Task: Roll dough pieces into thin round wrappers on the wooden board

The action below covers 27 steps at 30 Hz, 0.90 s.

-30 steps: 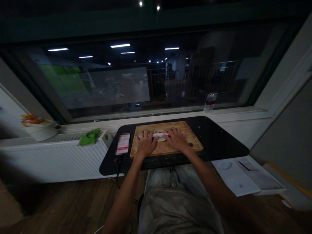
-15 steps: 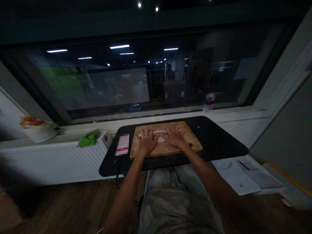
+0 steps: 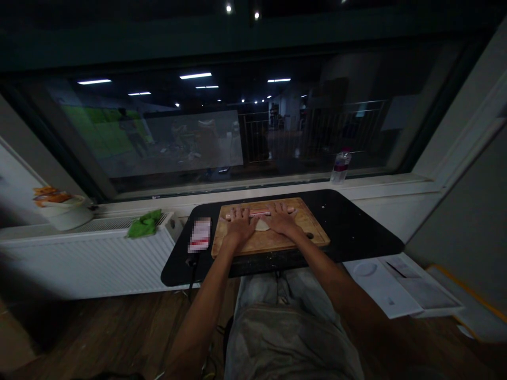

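Observation:
On the wooden cutting board, a thin rolling pin lies crosswise. My left hand rests flat on its left part, fingers spread and reaching over it. My right hand presses on the right part in the same way, palm down and fingers apart. A pale piece of dough shows between my thumbs, just on the near side of the pin. Whether more dough lies beneath the pin and hands is hidden.
The board sits on a black table. Left of it is a blurred-out phone-like item with a cable. A green cloth and white pot rest on the radiator. A bottle stands on the sill; papers lie right.
The rolling pin has rolled slightly away from me under both hands, and its red and white marking has turned from view. A bit more dough shows.

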Tool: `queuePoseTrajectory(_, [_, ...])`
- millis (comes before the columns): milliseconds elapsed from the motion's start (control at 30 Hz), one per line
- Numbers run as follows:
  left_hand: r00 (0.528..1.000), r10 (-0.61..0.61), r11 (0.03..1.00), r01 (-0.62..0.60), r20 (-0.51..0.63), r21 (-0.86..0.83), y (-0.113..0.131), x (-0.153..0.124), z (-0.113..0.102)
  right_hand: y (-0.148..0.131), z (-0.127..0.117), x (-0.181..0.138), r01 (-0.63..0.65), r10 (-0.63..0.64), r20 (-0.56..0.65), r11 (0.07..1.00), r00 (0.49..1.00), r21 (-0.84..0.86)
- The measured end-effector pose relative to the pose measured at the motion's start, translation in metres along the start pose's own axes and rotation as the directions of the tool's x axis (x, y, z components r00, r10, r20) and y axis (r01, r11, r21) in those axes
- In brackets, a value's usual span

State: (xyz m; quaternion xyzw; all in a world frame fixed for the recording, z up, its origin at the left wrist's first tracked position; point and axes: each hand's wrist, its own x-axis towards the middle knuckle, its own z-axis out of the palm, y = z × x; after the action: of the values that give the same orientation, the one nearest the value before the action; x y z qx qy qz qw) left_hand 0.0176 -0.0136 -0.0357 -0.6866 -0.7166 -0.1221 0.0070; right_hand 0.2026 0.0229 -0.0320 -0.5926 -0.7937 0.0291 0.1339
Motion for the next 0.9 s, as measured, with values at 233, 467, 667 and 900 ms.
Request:
queuePoseTrajectory(233, [0.998,-0.018,1.000,0.017,0.062,0.015,-0.002,0.015,0.000,-0.001,-0.002,0.010,-0.035,0.035,0.070,0.999,0.997,0.002])
queuePoseTrajectory(467, [0.998,-0.016,0.999,0.014,0.058,0.033,-0.005,0.028,0.004,0.001,0.001,0.021,-0.022,0.020,0.032,0.999,0.999,0.043])
queuePoseTrajectory(667, [1.000,0.001,0.999,-0.002,0.029,0.034,-0.009,0.027,0.009,0.003,0.002,0.018,-0.009,0.008,0.020,1.000,1.000,0.028])
queuePoseTrajectory(900, [0.999,0.046,0.999,-0.046,-0.005,0.028,-0.012,0.014,0.005,0.005,0.003,-0.006,0.037,-0.040,-0.048,0.998,0.998,-0.047])
